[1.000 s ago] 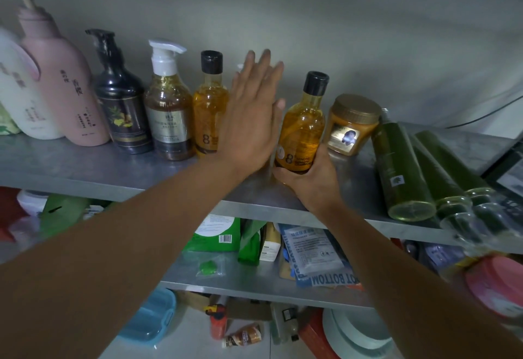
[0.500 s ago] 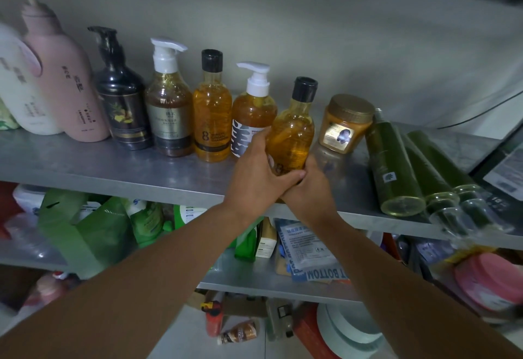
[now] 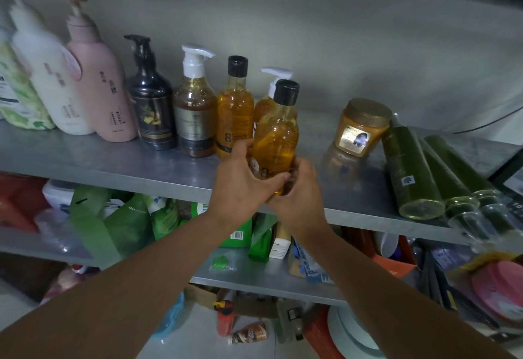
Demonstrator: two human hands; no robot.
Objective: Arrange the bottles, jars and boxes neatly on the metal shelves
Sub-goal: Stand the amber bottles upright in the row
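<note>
Left hand (image 3: 243, 186) and right hand (image 3: 301, 200) both curl round the amber bottle (image 3: 276, 138), low down: full, weighty, probably slick plastic (label's blurred), so a low grip suits.

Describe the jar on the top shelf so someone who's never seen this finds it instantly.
On the top metal shelf, look right of the held amber bottle, just left of the green bottles lying on their sides. The jar there is the only squat, wide container: amber body, broad gold lid, while every neighbour is a tall bottle.
</note>
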